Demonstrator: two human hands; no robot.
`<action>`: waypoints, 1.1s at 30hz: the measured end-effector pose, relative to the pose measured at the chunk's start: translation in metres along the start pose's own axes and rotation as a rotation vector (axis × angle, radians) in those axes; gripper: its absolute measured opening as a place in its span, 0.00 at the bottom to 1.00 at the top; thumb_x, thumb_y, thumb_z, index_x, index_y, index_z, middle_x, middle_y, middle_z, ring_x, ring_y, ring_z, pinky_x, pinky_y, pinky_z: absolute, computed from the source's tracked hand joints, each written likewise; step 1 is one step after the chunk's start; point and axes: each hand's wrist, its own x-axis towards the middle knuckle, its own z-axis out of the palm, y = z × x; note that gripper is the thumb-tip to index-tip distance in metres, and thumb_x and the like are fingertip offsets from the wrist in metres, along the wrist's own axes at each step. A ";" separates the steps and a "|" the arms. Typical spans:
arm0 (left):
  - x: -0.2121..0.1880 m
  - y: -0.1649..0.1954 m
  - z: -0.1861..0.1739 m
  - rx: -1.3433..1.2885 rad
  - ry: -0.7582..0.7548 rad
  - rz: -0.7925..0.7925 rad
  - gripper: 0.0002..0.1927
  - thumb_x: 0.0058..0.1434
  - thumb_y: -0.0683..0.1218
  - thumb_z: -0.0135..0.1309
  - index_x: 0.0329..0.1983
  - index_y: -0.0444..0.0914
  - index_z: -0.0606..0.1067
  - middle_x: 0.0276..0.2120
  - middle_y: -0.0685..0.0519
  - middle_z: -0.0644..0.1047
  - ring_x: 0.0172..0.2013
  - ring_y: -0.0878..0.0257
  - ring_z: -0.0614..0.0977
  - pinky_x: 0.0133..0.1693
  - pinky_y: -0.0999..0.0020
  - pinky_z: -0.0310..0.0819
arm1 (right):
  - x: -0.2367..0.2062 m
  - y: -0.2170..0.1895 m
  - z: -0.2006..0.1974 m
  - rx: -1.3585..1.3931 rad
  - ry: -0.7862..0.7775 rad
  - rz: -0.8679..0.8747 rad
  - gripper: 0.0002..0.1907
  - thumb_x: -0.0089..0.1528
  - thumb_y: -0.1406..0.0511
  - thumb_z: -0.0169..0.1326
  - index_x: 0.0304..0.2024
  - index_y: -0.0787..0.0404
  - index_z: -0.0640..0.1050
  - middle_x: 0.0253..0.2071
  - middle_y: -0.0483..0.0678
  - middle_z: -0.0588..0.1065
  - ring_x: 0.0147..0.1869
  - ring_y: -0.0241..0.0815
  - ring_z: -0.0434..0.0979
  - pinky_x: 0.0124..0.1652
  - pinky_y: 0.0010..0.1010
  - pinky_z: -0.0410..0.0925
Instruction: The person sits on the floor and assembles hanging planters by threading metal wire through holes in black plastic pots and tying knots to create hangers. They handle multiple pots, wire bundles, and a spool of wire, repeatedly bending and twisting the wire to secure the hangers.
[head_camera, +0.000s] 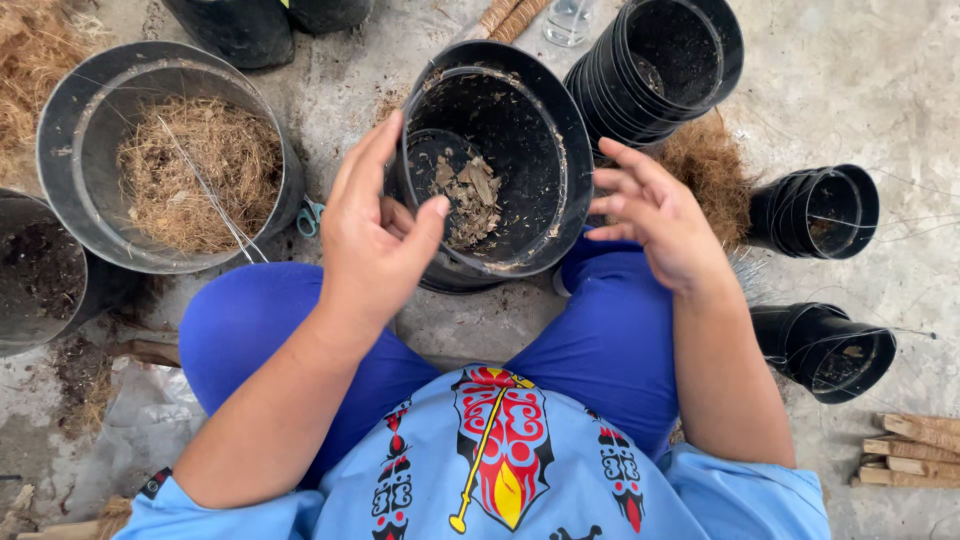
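1. Head view, the hands: the left hand (375, 235) rises in front of the large black pot (530, 150), fingers upright and lightly curled, thumb tip near the rim of the small black pot (440, 180) that sits inside the large one; whether the fingers actually grip that small rim cannot be told, since the palm faces away; the right hand (655, 215) hovers open just beside the right rim of the large pot, fingers spread, holding nothing.
2. Head view, the pots in hand: the large black pot stands on the concrete floor (900, 80) between the person's knees in blue trousers (600, 340); the small pot leans tilted inside it, with dry bark pieces (470, 195) in its bottom.
3. Head view, the surroundings: at left a grey bucket (100, 100) holds coconut fibre (200, 170); small scissors (311, 215) lie just beside it; a stack of black pots (680, 60) lies on its side behind the right hand, with loose fibre (710, 170) beneath it; two more black pot stacks (820, 210) lie at right; wooden sticks (910, 450) rest at the lower right corner.
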 end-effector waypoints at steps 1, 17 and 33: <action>-0.003 0.004 0.001 0.033 -0.006 0.014 0.38 0.64 0.37 0.62 0.77 0.36 0.62 0.71 0.44 0.67 0.33 0.73 0.78 0.33 0.78 0.76 | -0.002 0.001 0.003 -0.027 0.008 -0.023 0.37 0.65 0.66 0.52 0.75 0.63 0.57 0.62 0.53 0.72 0.56 0.38 0.78 0.48 0.32 0.76; -0.023 0.038 0.018 0.342 -0.035 0.449 0.39 0.61 0.47 0.71 0.69 0.33 0.63 0.68 0.32 0.66 0.57 0.39 0.84 0.51 0.64 0.85 | 0.015 0.043 0.004 0.091 0.317 -0.134 0.12 0.66 0.74 0.59 0.51 0.61 0.73 0.43 0.42 0.77 0.41 0.29 0.76 0.37 0.20 0.72; -0.047 0.028 0.023 0.418 -0.040 0.601 0.40 0.63 0.46 0.71 0.71 0.33 0.61 0.69 0.31 0.64 0.64 0.39 0.77 0.56 0.57 0.82 | 0.033 0.072 0.025 0.023 0.467 -0.515 0.05 0.68 0.72 0.60 0.42 0.63 0.75 0.37 0.40 0.75 0.41 0.27 0.74 0.42 0.19 0.69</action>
